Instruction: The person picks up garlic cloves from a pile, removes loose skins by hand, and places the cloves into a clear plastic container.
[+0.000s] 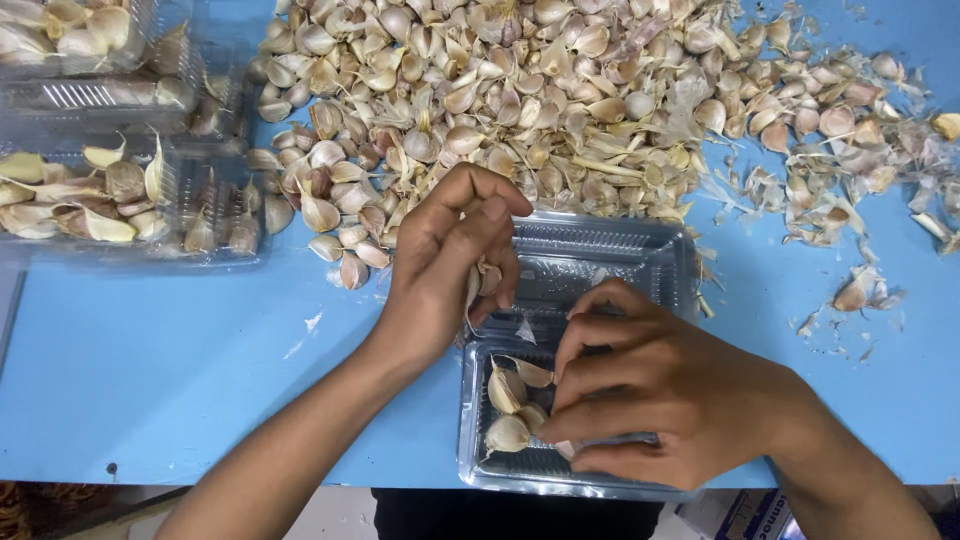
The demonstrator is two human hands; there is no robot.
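My left hand is curled shut on a garlic clove just above the open lid of a clear plastic clamshell box. My right hand rests over the box's lower tray, fingers bent down among the cloves inside, and whether it grips one is hidden. Three garlic cloves lie in the tray's left part beside my right fingertips. A large heap of unpeeled garlic cloves covers the far side of the blue table.
Clear plastic boxes filled with cloves stand stacked at the left back. Loose papery skins and stray cloves are scattered over the right back. The table's front edge runs just below my forearms.
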